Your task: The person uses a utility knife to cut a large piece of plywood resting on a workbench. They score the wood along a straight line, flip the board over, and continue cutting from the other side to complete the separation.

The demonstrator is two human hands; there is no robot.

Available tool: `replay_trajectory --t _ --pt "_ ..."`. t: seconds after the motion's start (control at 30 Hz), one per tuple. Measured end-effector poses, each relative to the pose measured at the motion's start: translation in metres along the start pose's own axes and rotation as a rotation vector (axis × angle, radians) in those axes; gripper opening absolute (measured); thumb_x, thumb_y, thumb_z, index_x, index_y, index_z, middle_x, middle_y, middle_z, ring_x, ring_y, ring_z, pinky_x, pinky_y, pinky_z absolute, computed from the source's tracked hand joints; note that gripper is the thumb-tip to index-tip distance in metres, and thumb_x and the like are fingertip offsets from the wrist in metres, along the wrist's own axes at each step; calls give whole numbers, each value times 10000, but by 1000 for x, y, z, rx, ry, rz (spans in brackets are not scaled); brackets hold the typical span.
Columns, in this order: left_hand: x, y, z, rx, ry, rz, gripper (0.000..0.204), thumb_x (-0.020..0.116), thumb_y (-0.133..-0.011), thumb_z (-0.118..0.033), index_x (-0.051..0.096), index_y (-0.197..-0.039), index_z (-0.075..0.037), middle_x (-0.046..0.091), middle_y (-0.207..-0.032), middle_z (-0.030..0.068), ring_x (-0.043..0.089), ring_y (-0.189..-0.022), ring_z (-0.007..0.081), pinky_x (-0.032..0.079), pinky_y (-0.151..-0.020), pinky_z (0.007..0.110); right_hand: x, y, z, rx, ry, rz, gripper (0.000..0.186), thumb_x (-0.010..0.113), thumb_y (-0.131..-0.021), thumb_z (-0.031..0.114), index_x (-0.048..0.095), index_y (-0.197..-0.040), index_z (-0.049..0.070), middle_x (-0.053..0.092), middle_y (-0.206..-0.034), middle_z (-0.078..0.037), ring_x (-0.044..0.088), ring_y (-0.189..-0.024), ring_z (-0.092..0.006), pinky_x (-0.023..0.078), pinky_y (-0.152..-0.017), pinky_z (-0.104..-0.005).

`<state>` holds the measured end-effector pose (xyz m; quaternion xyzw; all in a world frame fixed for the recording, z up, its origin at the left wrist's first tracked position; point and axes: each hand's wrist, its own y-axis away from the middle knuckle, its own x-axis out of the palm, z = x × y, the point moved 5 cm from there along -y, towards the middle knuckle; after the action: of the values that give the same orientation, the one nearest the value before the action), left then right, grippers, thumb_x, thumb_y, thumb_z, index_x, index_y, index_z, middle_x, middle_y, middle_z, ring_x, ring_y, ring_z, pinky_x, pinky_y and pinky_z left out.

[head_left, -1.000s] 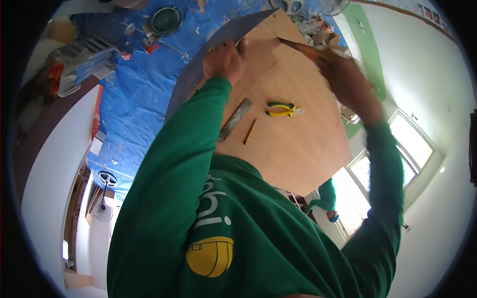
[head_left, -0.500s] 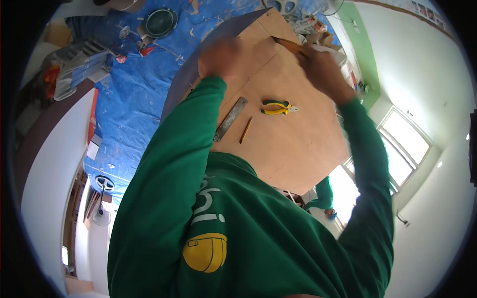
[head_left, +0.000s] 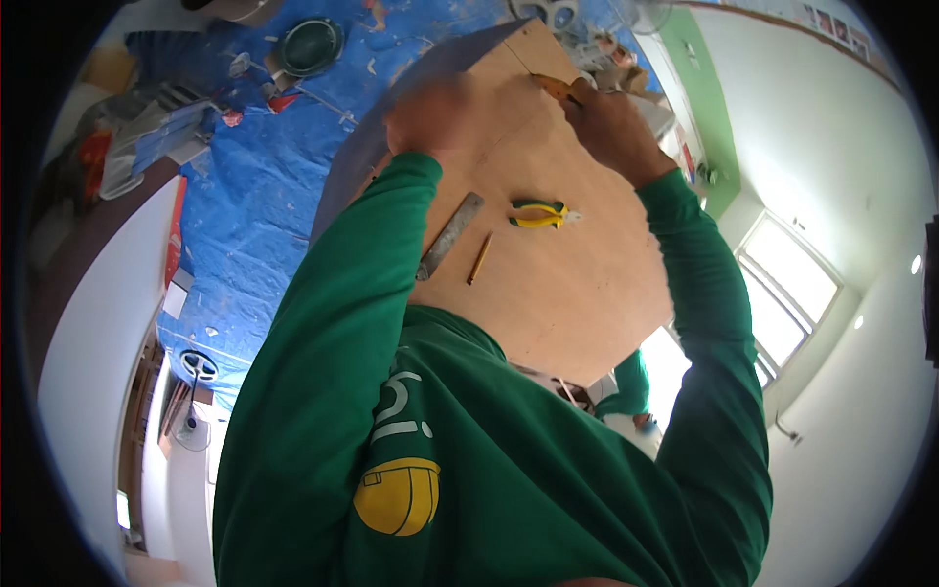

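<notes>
My right hand (head_left: 613,127) is closed around an orange-brown tool (head_left: 556,88) with a narrow front end, at the far part of a large tan wooden board (head_left: 577,284). I cannot make out its exact kind. The tool's tip meets the board near a thin line that runs across it. Over by the board's left edge is my left hand (head_left: 430,115), so blurred that its fingers do not show. Nearer to me lie yellow-and-green pliers (head_left: 540,214), a flat grey metal bar (head_left: 451,236) and a pencil (head_left: 480,258).
Blue sheeting (head_left: 259,186) covers the floor on the left, with a dark round tub (head_left: 311,46) and scattered debris on it. Clutter (head_left: 602,54) sits beyond the board's far right edge. Another person's green sleeve (head_left: 628,384) shows past the near right edge.
My right hand and the tool have shifted slightly left and the tool's angle has changed. My left hand stays in about the same place. The whole view has moved a little.
</notes>
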<state>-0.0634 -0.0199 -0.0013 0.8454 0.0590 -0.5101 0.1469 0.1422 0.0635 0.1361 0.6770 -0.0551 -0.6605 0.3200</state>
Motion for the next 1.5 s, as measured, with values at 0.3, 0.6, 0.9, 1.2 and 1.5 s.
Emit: replay_trajectory --t 0.3,0.6,0.9,1.2,1.5 --pt "-11 -3 1 -61 21 57 574 489 -1100 -568 711 -976 -53 782 -881 224 775 -818 416 642 -720 529 -168 70 34 21 -91 216 153 620 -1071 157 649 -1145 26 729 -831 -233 714 -782 -477 545 -707 -563" --pt "-11 4 6 -76 29 149 590 463 -1103 -582 721 -1017 -58 792 -939 224 785 -918 412 640 -802 532 -60 16 14 -226 -6 -18 221 614 -1075 246 651 -1085 29 724 -885 -240 711 -765 -482 549 -669 -600" --pt "-1 0 -3 -37 -11 128 590 473 -1103 -557 731 -999 -37 787 -900 216 782 -824 414 643 -743 524 10 4 -9 -15 -79 30 301 616 -1065 314 641 -1169 33 716 -845 -312 722 -843 -511 556 -752 -622" --pt "-4 -4 3 -59 50 46 566 510 -1089 -547 721 -940 -43 775 -849 239 776 -774 416 636 -704 528 16 -25 7 5 6 138 333 592 -1063 336 621 -1194 31 753 -918 -301 736 -905 -534 568 -785 -638" --pt "-7 0 5 -50 49 78 604 485 -1100 -575 726 -963 -38 784 -894 232 779 -813 403 644 -726 507 -131 72 9 -202 293 215 264 622 -1046 168 745 -1275 119 663 -1040 -95 705 -771 -322 573 -703 -462"
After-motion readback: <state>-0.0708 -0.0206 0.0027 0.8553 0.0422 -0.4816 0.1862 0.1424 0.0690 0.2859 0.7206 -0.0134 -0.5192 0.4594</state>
